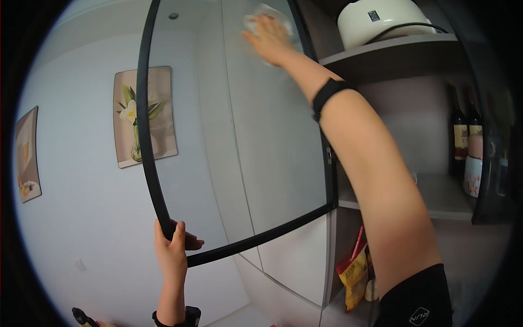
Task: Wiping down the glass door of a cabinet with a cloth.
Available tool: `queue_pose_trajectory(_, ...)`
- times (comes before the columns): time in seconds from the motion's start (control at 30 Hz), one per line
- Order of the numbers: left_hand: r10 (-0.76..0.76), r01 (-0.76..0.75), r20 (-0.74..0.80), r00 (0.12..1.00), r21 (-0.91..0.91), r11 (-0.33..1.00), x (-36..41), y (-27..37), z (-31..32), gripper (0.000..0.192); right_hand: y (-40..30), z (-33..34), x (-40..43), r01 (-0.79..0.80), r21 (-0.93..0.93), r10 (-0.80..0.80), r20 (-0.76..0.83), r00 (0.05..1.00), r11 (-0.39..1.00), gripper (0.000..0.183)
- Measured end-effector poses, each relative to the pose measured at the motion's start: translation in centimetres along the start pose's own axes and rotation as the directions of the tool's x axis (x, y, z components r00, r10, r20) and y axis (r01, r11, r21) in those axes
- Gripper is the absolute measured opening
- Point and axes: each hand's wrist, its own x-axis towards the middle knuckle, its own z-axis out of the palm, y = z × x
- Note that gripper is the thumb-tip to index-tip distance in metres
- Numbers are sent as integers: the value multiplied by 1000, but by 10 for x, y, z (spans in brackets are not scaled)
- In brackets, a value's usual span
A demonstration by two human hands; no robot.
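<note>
A black-framed glass cabinet door (278, 139) stands swung out before me, and the wall and white panels show through its pane. My left hand (171, 241) grips the lower corner of the door's black frame (155, 192), thumb on the near side and fingers behind. High on the pane, my right hand (269, 39) presses a white cloth or tissue (261, 12) flat against the glass with spread fingers. The hand and cloth are blurred. A black band circles my right forearm.
Behind my right arm, open shelves hold a cream-coloured appliance (384, 20) with a black cord, dark wine bottles (460, 122) and a floral jar (474, 175). A yellow food packet (354, 278) stands lower down. Framed flower art (163, 114) hangs on the left wall.
</note>
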Motion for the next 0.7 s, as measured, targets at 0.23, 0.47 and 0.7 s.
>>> queue_pose_trajectory(0.23,0,0,-6,1000,17,1000,2,-3,4,13,65,4,-22,-129,61,132,-43,990,990,69)
queue_pose_trajectory(0.47,-36,36,8,999,34,999,-5,8,5,15,-33,15,35,-201,-20,199,-70,978,979,71)
queue_pose_trajectory(0.7,-23,23,93,995,-2,1000,1,1,4,17,-163,32,55,150,23,-147,-87,985,988,58)
